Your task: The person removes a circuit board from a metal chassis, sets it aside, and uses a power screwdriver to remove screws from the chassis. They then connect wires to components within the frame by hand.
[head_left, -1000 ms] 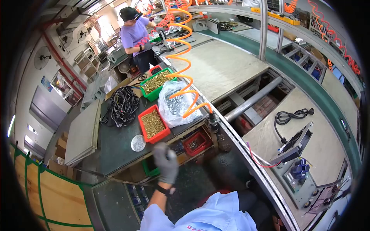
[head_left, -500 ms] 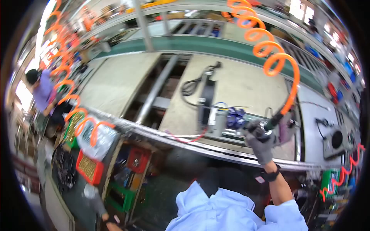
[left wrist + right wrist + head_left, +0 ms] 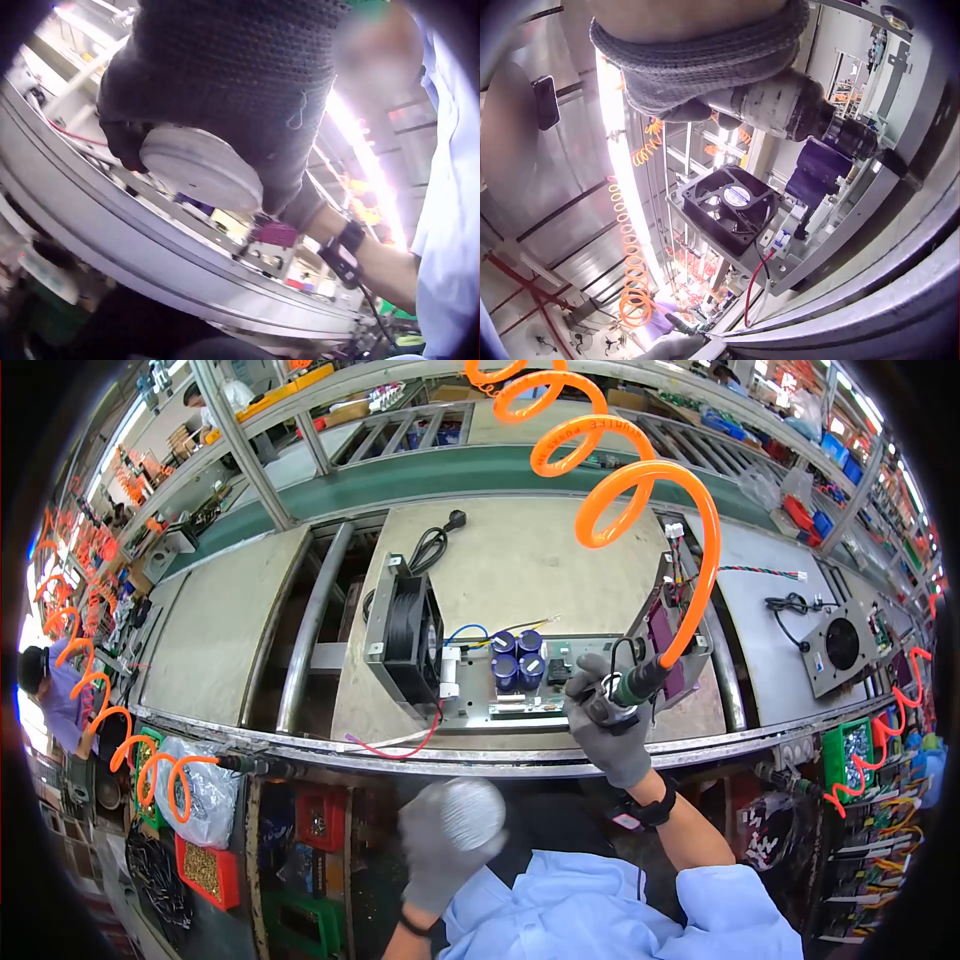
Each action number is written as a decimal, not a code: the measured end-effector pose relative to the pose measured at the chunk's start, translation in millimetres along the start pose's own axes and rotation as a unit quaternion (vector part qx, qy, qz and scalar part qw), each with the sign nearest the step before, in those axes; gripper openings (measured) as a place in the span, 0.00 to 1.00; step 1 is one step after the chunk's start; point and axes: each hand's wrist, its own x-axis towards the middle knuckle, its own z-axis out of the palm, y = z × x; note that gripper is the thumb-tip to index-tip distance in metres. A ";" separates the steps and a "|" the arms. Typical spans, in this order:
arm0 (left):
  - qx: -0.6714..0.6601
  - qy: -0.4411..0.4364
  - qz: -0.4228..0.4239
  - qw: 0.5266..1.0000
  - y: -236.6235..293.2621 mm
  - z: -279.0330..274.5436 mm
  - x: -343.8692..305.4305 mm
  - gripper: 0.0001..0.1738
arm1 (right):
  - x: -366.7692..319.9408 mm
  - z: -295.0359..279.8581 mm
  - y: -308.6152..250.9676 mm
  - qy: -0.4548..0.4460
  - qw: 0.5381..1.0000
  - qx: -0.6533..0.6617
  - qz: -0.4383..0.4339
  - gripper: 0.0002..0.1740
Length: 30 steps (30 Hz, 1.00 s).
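My gloved left hand (image 3: 435, 850) grips a round, shallow container (image 3: 473, 813) with small silvery contents, held in front of the bench edge; in the left wrist view its pale side (image 3: 201, 169) shows beneath the glove. My gloved right hand (image 3: 610, 735) is curled round an air screwdriver (image 3: 617, 698) joined to an orange coiled hose (image 3: 705, 560). The tool stands over the right part of a metal chassis (image 3: 480, 705), which carries blue capacitors (image 3: 517, 660). A black fan (image 3: 408, 640) stands at the chassis's left end, and a purple part (image 3: 662, 640) at its right.
A black power cord (image 3: 430, 547) lies behind the fan. Another fan unit (image 3: 840, 645) is on the right-hand panel. Roller gaps flank the board. At lower left are a red bin of brass-coloured pieces (image 3: 205, 870) and a plastic bag (image 3: 200, 790); a green bin (image 3: 848, 760) stands right.
My left hand has come from the side table to the bench front with the round container. My right hand, first out of view, holds the tool over the chassis. The head view has turned right.
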 end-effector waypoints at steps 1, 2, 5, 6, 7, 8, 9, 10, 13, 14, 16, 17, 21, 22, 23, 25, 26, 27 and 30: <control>-0.005 -0.033 0.025 0.999 12.3 15.9 19.8 0.52 | -2.0 -2.4 0.3 -0.006 1.000 -0.017 -0.003 0.17; -0.011 -0.065 0.051 0.996 22.0 32.0 36.8 0.53 | -2.1 -5.2 0.7 -0.010 0.999 -0.035 -0.009 0.17; -0.034 -0.093 0.105 0.989 34.7 76.5 60.0 0.53 | -7.0 -15.6 3.1 0.031 0.999 -0.007 0.006 0.15; -0.022 -0.100 0.102 0.990 39.6 81.6 63.6 0.53 | -9.7 -20.2 4.0 0.047 0.998 0.004 0.032 0.15; -0.009 -0.107 0.096 0.990 43.6 85.4 65.1 0.52 | -9.8 -23.9 14.4 0.081 0.996 -0.037 -0.028 0.15; 0.005 -0.114 0.089 0.989 45.8 88.0 65.6 0.52 | -12.4 -32.8 15.7 0.064 0.996 -0.034 -0.046 0.16; 0.006 -0.105 0.085 0.991 47.8 88.0 65.2 0.52 | -13.3 -35.8 17.6 0.072 0.996 -0.030 -0.045 0.18; 0.005 -0.100 0.084 0.991 48.1 91.3 64.4 0.52 | -14.5 -38.7 19.4 0.080 0.995 -0.027 -0.044 0.19; -0.016 -0.069 0.098 0.993 49.3 97.3 58.7 0.49 | -13.9 -43.4 16.0 0.057 0.998 0.040 0.000 0.20; -0.034 -0.049 0.114 0.992 49.0 96.9 54.3 0.48 | -12.5 -43.9 14.5 0.032 0.999 0.034 -0.009 0.20; -0.053 -0.033 0.134 0.989 49.3 99.2 53.4 0.46 | -11.2 -44.9 12.8 -0.016 0.999 0.022 -0.028 0.20; -0.053 -0.038 0.135 0.989 49.9 101.1 53.4 0.46 | -13.4 -45.6 13.7 -0.021 1.000 0.002 -0.011 0.21; -0.044 -0.050 0.126 0.990 44.8 111.4 57.1 0.45 | -14.1 -42.7 20.9 0.038 0.997 0.060 0.031 0.19; -0.042 -0.055 0.124 0.990 44.3 111.9 57.5 0.46 | -13.6 -42.2 20.1 0.047 0.997 0.055 0.038 0.19; -0.040 -0.056 0.123 0.990 43.9 112.1 57.5 0.46 | -12.9 -42.1 19.3 0.057 0.996 0.051 0.044 0.18; -0.038 -0.057 0.123 0.990 43.6 111.6 57.4 0.46 | -12.1 -43.2 24.7 0.056 0.997 0.023 0.041 0.17; -0.034 -0.057 0.127 0.990 43.6 110.9 57.5 0.45 | -11.5 -43.4 26.0 0.055 0.998 0.009 0.038 0.17; -0.030 -0.057 0.130 0.989 43.6 110.2 57.9 0.45 | -10.2 -41.9 23.0 0.053 0.998 0.028 0.032 0.17; -0.026 -0.058 0.133 0.989 43.4 109.3 59.5 0.44 | -11.4 -34.5 6.9 0.051 0.990 0.113 0.071 0.17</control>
